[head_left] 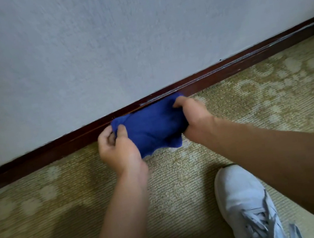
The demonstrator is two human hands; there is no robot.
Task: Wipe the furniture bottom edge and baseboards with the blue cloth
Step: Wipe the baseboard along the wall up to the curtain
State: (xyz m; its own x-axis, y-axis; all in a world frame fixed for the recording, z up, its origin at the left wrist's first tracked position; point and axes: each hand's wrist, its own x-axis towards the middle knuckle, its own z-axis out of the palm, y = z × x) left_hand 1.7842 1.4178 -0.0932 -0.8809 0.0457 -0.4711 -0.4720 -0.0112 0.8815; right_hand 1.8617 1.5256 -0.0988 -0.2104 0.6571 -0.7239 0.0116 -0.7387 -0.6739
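Both hands, left [118, 146] and right [190, 113], grip the blue cloth [151, 128] stretched between them, hiding part of the dark baseboard [227, 68]; contact with it is unclear.

Open carpet [42, 212] along the baseboard [246, 61]; white shoe [243, 198] lower right.

One head-worn view looks steeply down, close on the baseboard [226, 66] and carpet [183, 177].
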